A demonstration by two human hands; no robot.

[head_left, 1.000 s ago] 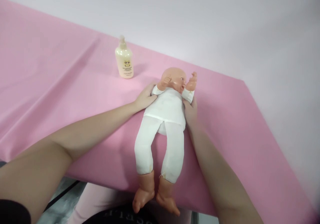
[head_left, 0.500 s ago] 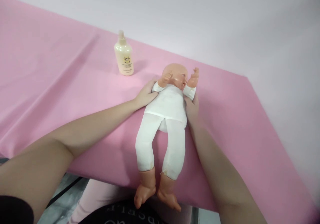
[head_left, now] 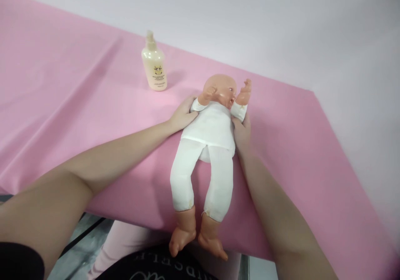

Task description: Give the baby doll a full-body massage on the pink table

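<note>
A baby doll (head_left: 208, 126) with a white cloth body lies on its back, its head toward the far side and turned to the right. Its feet hang past the table's near edge. My left hand (head_left: 184, 114) grips the doll at its upper arm on the left side, the fingers partly hidden behind the sleeve. On the opposite side, my right hand (head_left: 242, 132) holds the doll under its other raised arm, with the thumb against the chest and the other fingers mostly hidden.
A pale yellow pump bottle (head_left: 155, 69) with a cow label stands upright behind the doll's left side. Pink cloth (head_left: 93, 84) covers the table, wrinkled at the left. A white wall (head_left: 265, 26) rises behind it. My lap is below the near edge.
The view has shifted slightly, so the bottle and the doll's head appear a little higher. Both hands keep the same hold on the doll.
</note>
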